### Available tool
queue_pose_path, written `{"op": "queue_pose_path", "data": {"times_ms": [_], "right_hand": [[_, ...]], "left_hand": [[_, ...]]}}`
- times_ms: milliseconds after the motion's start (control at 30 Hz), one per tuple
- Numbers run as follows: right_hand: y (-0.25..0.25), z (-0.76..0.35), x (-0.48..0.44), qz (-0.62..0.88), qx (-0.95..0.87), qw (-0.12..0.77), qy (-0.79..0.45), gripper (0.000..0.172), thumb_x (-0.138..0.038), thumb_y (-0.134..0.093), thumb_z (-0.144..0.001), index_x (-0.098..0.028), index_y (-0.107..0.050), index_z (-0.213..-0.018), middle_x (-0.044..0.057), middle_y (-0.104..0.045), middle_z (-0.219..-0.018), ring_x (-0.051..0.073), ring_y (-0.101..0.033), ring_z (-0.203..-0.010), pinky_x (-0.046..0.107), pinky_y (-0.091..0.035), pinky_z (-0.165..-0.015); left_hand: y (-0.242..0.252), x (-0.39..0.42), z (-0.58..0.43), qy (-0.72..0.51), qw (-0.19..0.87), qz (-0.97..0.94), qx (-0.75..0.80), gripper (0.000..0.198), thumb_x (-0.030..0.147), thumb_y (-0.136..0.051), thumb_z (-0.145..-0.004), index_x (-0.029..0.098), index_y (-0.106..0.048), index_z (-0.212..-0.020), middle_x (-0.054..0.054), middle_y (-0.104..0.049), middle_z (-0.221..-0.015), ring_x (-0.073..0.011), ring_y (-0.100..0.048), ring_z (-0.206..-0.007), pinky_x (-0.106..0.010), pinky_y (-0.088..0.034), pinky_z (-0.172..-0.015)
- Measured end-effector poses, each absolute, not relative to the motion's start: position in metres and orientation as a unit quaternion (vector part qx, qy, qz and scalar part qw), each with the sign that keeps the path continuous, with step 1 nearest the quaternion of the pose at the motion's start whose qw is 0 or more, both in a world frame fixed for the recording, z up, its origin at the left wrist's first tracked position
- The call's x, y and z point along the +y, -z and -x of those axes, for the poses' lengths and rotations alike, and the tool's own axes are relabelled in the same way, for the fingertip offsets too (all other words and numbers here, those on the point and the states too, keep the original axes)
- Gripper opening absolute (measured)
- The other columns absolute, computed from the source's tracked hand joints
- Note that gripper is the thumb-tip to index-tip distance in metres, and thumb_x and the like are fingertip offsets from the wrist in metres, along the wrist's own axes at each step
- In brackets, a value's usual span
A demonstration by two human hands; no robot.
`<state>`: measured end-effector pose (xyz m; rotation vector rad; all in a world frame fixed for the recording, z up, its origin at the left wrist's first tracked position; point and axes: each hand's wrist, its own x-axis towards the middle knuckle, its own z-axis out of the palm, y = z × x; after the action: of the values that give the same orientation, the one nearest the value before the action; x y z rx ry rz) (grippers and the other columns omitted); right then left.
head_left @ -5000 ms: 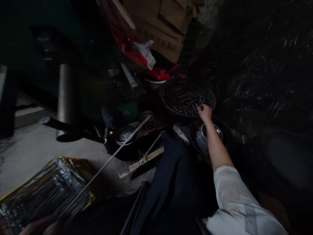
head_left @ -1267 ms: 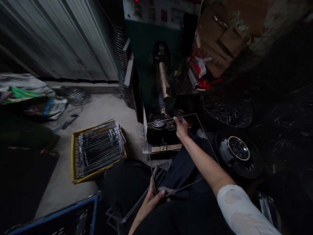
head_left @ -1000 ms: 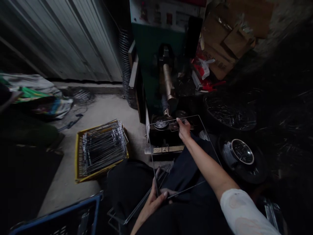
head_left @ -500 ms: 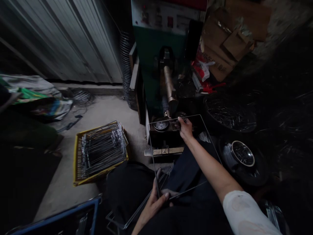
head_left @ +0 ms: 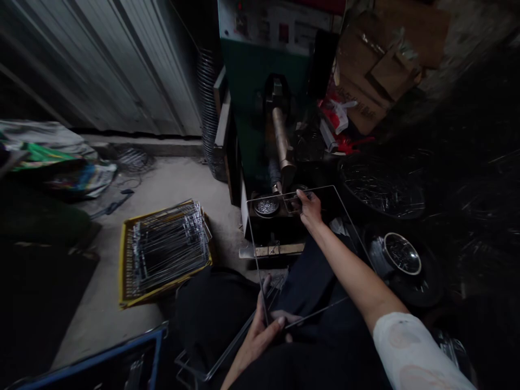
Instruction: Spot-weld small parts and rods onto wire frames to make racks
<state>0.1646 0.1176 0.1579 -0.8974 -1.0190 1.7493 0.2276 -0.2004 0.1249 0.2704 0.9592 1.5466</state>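
A large rectangular wire frame (head_left: 252,234) is held in both hands over my lap, its far edge at a machine's copper-coloured electrode arm (head_left: 283,143). My left hand (head_left: 260,331) is closed round the frame's near corner. My right hand (head_left: 310,210) pinches the far edge, together with what looks like a small bent wire piece (head_left: 289,206); the fingertips partly hide it. Just left of that hand sits a round dish (head_left: 266,207) of small shiny metal bits, below the electrode tip. More bent wire frames (head_left: 215,365) lie across my lap beneath the left forearm.
A yellow crate (head_left: 125,265) full of wire frames stands on the floor at left. A blue crate (head_left: 156,355) is at lower left. To the right are a dark basin of wire pieces (head_left: 382,187) and a round bowl of small parts (head_left: 402,253). Cardboard (head_left: 361,81) lies behind.
The wire frame and both hands have shifted very slightly; the far edge sits a little higher in view. Both hands keep their grip. The whole view has moved a touch.
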Motion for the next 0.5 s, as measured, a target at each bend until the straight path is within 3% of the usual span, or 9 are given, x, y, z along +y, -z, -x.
{"op": "queue_pose_path", "data": {"times_ms": [200, 500], "right_hand": [[-0.159, -0.163, 0.122, 0.369, -0.420, 0.438, -0.704, 0.025, -0.028, -0.078, -0.070, -0.017, -0.057, -0.076, -0.005, -0.063, -0.063, 0.008, -0.060, -0.053, 0.019, -0.053, -0.051], [-0.160, -0.161, 0.122, 0.370, -0.426, 0.442, -0.698, 0.018, -0.023, -0.073, -0.073, -0.017, -0.057, -0.076, -0.007, -0.061, -0.060, 0.008, -0.057, -0.048, 0.021, -0.053, -0.051]], "left_hand": [[-0.146, -0.198, -0.230, -0.678, 0.600, -0.080, 0.417, 0.102, 0.035, -0.069, -0.085, 0.040, 0.008, -0.152, -0.006, -0.075, -0.089, -0.0175, -0.065, -0.060, -0.027, -0.048, -0.059], [-0.150, -0.199, -0.235, -0.682, 0.599, -0.102, 0.406, 0.107, 0.034, -0.067, -0.087, 0.035, 0.020, -0.150, -0.008, -0.076, -0.095, -0.0203, -0.066, -0.064, -0.034, -0.050, -0.067]]}}
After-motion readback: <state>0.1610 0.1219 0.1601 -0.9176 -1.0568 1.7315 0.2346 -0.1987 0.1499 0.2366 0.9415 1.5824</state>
